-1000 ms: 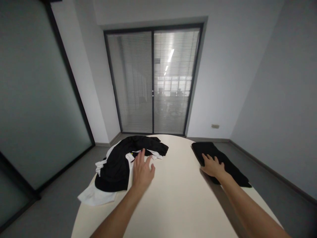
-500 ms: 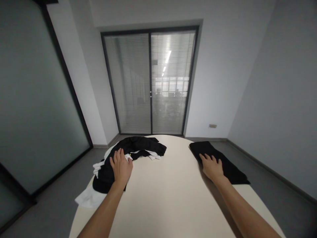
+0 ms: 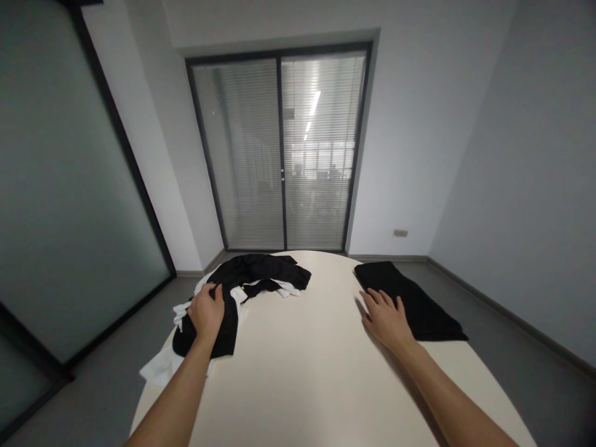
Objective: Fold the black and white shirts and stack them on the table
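A loose heap of black garments (image 3: 254, 268) and white cloth (image 3: 161, 366) lies along the left side of the table. My left hand (image 3: 206, 313) is on the heap, its fingers curled and closed on a black garment (image 3: 228, 335); part of the grip is hidden. On the right lies a flat, folded black garment (image 3: 414, 304), something like trousers. My right hand (image 3: 386, 320) is open, fingers spread, at the near left edge of that folded garment. Whether its fingertips touch the cloth I cannot tell.
The pale table (image 3: 298, 372) has a rounded far edge. Beyond it stands a glass double door (image 3: 282, 186) with blinds. A frosted glass panel (image 3: 79, 186) is on the left, and a small wall socket (image 3: 400, 233) sits low on the back wall.
My left hand has shifted left over the heap and its fingers have closed on the black cloth. My right hand has slid left off the folded garment to its edge.
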